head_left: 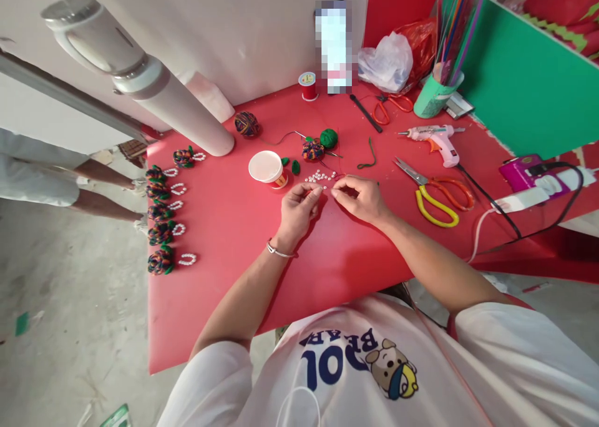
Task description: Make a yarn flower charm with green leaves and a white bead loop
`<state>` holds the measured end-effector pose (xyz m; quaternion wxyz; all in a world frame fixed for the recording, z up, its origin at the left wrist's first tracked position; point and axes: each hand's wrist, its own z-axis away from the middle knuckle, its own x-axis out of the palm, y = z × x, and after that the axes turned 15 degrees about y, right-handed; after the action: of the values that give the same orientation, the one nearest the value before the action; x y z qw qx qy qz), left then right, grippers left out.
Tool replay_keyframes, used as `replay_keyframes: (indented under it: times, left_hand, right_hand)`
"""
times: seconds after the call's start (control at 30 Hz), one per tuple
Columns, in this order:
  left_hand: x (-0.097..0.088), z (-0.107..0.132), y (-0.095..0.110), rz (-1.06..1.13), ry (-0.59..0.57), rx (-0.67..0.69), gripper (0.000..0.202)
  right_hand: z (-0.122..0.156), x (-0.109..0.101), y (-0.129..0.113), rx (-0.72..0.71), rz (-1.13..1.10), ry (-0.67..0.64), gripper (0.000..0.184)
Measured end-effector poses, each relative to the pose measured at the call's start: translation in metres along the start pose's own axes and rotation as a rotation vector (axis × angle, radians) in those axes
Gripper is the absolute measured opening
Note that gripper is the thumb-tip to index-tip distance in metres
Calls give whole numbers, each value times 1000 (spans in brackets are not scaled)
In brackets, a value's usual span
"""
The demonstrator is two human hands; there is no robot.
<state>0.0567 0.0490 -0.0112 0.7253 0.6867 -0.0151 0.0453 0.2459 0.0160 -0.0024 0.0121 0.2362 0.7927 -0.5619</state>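
Note:
My left hand [302, 210], with a bracelet at its wrist, has thumb and fingers pinched together. A small white bead [324, 188] shows right at its fingertips. Facing it, my right hand [359, 196] is also closed in a pinch; what lies between its fingers is too small to make out. A thin red thread [339, 143] runs down towards the right hand. Just beyond the fingertips lies a loose pile of white beads [319, 176]. Behind them rest a multicoloured yarn piece [312, 149], a green yarn ball [329, 138] and small green leaves [295, 166].
A white-lidded tub [266, 168] stands left of the beads. Scissors [433, 193], a glue gun [435, 141] and a power strip [524, 197] with cables lie right. Several yarn pieces with bead loops [161, 232] line the left edge. A tall white cylinder [173, 102] and thread spool [307, 87] stand behind.

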Motion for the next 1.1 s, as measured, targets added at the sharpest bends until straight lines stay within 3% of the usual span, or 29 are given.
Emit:
replay_keyframes:
  times: [0.1,0.23,0.97,1.1]
  left_hand:
    - [1,1,4,250,-89,-272,46]
    - [2,-5,7,343,-101,-356,46]
    - [6,-2,8,310,-142,-340,50]
    - [8,1,7,291,-100,-296,51]
  right_hand:
    - [-1,-2,-7,95,-136,-14,19]
    - [0,-1,-7,179,-288,-85,18]
    - [0,4,-7,123,-212,-72,26]
    - [0,2,-9,66,-175,-49,22]
